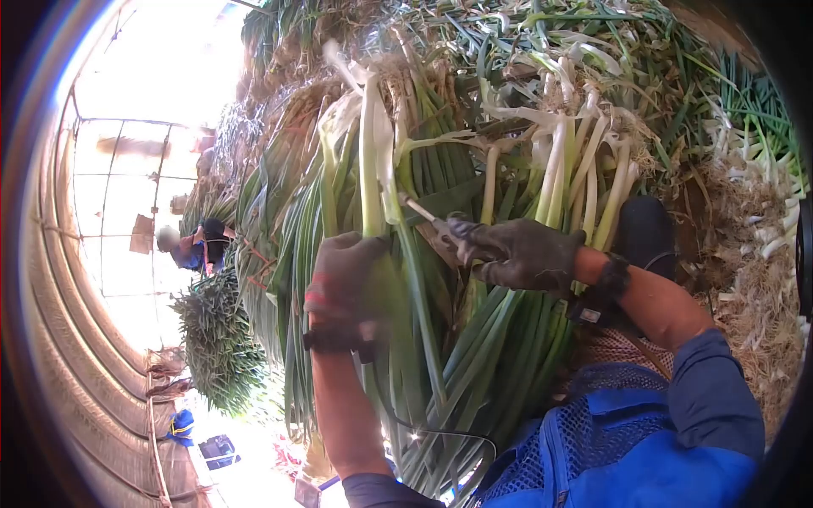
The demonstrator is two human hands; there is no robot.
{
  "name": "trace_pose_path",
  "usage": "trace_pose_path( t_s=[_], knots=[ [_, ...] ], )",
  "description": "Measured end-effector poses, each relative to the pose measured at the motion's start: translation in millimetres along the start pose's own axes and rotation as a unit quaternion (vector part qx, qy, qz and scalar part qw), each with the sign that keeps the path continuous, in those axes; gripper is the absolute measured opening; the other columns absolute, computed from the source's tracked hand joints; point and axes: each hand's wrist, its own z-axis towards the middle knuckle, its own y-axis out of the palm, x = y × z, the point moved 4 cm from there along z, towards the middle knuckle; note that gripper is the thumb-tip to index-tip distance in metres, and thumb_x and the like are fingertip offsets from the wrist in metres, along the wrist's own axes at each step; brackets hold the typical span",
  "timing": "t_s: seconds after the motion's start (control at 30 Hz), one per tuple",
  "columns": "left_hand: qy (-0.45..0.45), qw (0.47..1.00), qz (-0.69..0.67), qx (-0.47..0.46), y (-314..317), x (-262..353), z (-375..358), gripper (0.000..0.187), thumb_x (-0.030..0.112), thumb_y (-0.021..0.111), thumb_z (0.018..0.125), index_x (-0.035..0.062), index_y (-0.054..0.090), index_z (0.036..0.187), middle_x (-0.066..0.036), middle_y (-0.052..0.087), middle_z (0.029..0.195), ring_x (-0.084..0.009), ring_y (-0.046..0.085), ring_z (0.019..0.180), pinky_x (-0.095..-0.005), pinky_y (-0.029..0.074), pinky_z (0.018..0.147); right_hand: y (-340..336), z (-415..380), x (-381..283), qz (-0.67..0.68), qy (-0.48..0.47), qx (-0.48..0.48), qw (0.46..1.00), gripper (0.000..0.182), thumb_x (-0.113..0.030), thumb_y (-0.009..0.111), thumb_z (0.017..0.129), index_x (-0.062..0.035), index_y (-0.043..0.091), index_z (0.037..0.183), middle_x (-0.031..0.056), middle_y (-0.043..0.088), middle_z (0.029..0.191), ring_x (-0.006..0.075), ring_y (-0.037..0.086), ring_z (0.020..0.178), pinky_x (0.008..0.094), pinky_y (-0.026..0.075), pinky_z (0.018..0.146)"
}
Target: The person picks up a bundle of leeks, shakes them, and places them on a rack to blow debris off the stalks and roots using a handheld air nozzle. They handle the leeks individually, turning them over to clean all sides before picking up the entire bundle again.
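A dark glove covers my left hand [351, 275], whose fingers are wrapped round the stalk of a green onion [370, 161] with a pale stem and loose, peeling outer leaves. My right hand [517, 252], also gloved, is closed on a thin stick-like tool [419, 208] that points toward that stalk. Long green leaves [508, 356] hang below and between my hands. Just above my right hand lie several more onions [555, 169] with white stems and roots.
Large heaps of green onions [288, 186] rise behind and to the left. Peeled skins and roots [749, 313] cover the right side. Another person [206, 244] is at the far left, near a leafy pile [222, 334]. A curved wall [80, 372] bounds the left.
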Motion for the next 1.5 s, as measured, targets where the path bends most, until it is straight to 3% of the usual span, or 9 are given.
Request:
trace_pose_path(
  t_s=[0.3, 0.53, 0.87, 0.93, 1.1, 1.27, 1.4, 1.43, 1.5],
  knots=[
    [-0.039, 0.989, 0.095, -0.102, 46.8, -2.0, -14.4, 0.032, 0.028, 0.074, 0.09, -0.0033, 0.076, 0.094, -0.006, 0.072, 0.078, -0.0143, 0.065, 0.065, -0.0309, 0.053, 0.065, -54.9, -18.1, -5.5, -0.014, 0.066, 0.115, 0.991, 0.038, -0.02, 0.069, 0.097, -0.0047, 0.061, 0.131, 0.0099, 0.075, 0.115, 0.0215, 0.073, 0.102, 0.0371, 0.056, 0.094],
    [-0.034, 0.993, 0.079, -0.086, 71.7, -44.4, -7.8, 0.036, 0.032, 0.074, 0.093, -0.0036, 0.074, 0.09, -0.003, 0.067, 0.076, -0.0123, 0.059, 0.067, -0.0312, 0.047, 0.064, -60.8, 76.9, 43.2, -0.177, 0.167, 0.133, 0.961, 0.055, -0.023, 0.065, 0.098, -0.0085, 0.052, 0.149, 0.0147, 0.073, 0.124, 0.0326, 0.071, 0.112, 0.0392, 0.056, 0.094],
    [-0.026, 0.993, 0.087, -0.075, 80.8, -45.3, 3.9, 0.031, 0.027, 0.075, 0.093, -0.0037, 0.075, 0.1, -0.004, 0.071, 0.083, -0.0116, 0.065, 0.071, -0.0294, 0.052, 0.065, -55.4, 110.9, 108.1, -0.011, 0.051, 0.156, 0.986, 0.053, -0.015, 0.065, 0.1, -0.0009, 0.052, 0.149, 0.009, 0.073, 0.122, 0.0103, 0.064, 0.095, 0.0259, 0.052, 0.089],
    [-0.001, 0.995, 0.061, -0.074, 85.3, -24.0, 5.1, 0.031, 0.025, 0.077, 0.092, -0.0039, 0.075, 0.101, -0.005, 0.072, 0.083, -0.0122, 0.066, 0.069, -0.0298, 0.052, 0.063, -62.6, 92.9, 113.4, 0.023, 0.025, 0.15, 0.988, 0.055, -0.015, 0.065, 0.098, -0.0035, 0.051, 0.15, 0.0128, 0.073, 0.124, 0.0159, 0.068, 0.099, 0.0298, 0.054, 0.089],
    [0.082, 0.994, 0.05, -0.058, 93.3, 54.3, 28.6, 0.033, 0.027, 0.081, 0.091, -0.0042, 0.075, 0.1, -0.006, 0.072, 0.081, -0.0125, 0.065, 0.066, -0.0321, 0.053, 0.06, -98.5, 3.9, 23.0, 0.105, 0.088, 0.097, 0.986, 0.058, -0.016, 0.069, 0.1, -0.0022, 0.049, 0.152, 0.0087, 0.07, 0.127, 0.0121, 0.065, 0.105, 0.0303, 0.053, 0.095],
    [0.15, 0.967, 0.202, -0.044, 144.8, 104.1, 63.4, 0.036, 0.032, 0.081, 0.09, -0.0031, 0.076, 0.095, -0.011, 0.074, 0.081, -0.0171, 0.068, 0.069, -0.0354, 0.055, 0.066, -110.0, -64.9, -16.0, 0.149, 0.086, 0.142, 0.975, 0.066, -0.001, 0.064, 0.099, -0.0013, 0.039, 0.16, 0.0042, 0.062, 0.132, 0.01, 0.057, 0.119, 0.0279, 0.045, 0.109],
    [0.111, 0.938, 0.283, -0.164, 201.4, 70.2, 54.6, 0.035, 0.034, 0.078, 0.09, 0.0009, 0.077, 0.1, -0.015, 0.075, 0.085, -0.0242, 0.071, 0.073, -0.0377, 0.057, 0.073, -102.3, -82.7, -24.7, 0.231, 0.021, 0.184, 0.955, 0.055, -0.012, 0.071, 0.098, -0.0003, 0.052, 0.149, 0.0127, 0.071, 0.131, 0.0152, 0.068, 0.116, 0.0297, 0.054, 0.102],
    [0.225, 0.894, 0.358, -0.148, 217.4, 36.7, 76.2, 0.035, 0.037, 0.075, 0.091, 0.0041, 0.077, 0.102, -0.019, 0.074, 0.087, -0.033, 0.071, 0.078, -0.0403, 0.056, 0.078, -102.0, -83.6, -16.0, 0.171, 0.027, 0.176, 0.969, 0.057, -0.011, 0.07, 0.098, -0.0005, 0.05, 0.15, 0.0131, 0.07, 0.132, 0.0154, 0.068, 0.117, 0.0299, 0.054, 0.102],
    [0.164, 0.95, 0.229, -0.137, 201.5, 19.4, 65.3, 0.038, 0.041, 0.075, 0.09, 0.0042, 0.076, 0.102, -0.022, 0.073, 0.089, -0.0385, 0.07, 0.088, -0.0428, 0.055, 0.085, -95.8, -80.9, 9.2, 0.053, 0.039, 0.156, 0.986, 0.06, -0.009, 0.068, 0.098, -0.0011, 0.047, 0.153, 0.0138, 0.069, 0.135, 0.0158, 0.067, 0.12, 0.0302, 0.054, 0.103]
  ],
)
